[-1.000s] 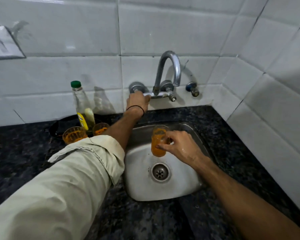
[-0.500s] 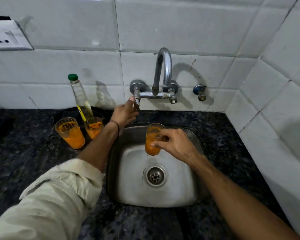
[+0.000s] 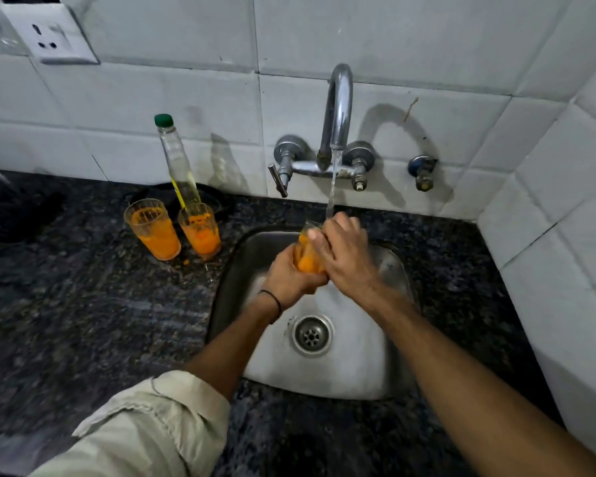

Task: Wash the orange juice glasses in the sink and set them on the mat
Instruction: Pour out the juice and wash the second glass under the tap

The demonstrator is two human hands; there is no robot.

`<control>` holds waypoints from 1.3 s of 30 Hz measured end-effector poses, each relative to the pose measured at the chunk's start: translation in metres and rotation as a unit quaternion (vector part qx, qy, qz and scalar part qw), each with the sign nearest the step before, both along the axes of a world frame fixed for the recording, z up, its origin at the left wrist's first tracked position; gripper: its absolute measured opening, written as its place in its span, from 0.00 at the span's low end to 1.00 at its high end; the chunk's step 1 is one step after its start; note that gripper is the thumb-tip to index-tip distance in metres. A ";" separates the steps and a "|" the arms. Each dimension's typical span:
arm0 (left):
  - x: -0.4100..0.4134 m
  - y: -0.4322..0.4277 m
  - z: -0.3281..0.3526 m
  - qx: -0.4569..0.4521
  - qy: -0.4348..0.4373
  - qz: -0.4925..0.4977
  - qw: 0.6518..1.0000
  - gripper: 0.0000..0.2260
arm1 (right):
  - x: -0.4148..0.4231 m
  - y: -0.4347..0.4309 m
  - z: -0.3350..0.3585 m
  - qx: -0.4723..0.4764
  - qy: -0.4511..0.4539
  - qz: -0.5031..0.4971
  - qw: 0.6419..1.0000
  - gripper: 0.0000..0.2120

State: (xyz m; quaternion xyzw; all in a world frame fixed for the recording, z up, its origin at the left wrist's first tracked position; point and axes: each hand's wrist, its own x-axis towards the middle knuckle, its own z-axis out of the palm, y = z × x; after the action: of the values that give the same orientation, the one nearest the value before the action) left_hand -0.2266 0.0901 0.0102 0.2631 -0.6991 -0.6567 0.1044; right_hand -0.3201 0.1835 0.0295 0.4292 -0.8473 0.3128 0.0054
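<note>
I hold the glass (image 3: 306, 258) over the sink (image 3: 386, 370), under water (image 3: 333, 180) running from the tap (image 3: 338, 108). My left hand (image 3: 288, 278) grips its lower part, fingers curled round it. My right hand (image 3: 346, 258) wraps its upper part, fingers pressed together at the rim. On the counter (image 3: 83, 304) to the left stand an outer glass (image 3: 154, 232) and an inner glass (image 3: 200, 234), both holding juice, just in front of a bottle (image 3: 177, 160).

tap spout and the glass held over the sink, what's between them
Only a thin stream of water, falling from the tap spout toward the rim of the glass. The head view shows it.
</note>
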 end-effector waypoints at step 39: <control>-0.034 0.002 -0.016 -0.065 0.000 -0.005 0.998 0.25 | -0.016 -0.026 0.017 -0.012 -0.147 -0.120 0.982 0.22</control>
State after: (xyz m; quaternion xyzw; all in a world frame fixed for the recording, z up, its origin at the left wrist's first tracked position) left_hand -0.2609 0.0921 -0.0057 0.2522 -0.7418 -0.6100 0.1183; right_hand -0.3364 0.1578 0.0468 0.2740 -0.8803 0.3796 -0.0769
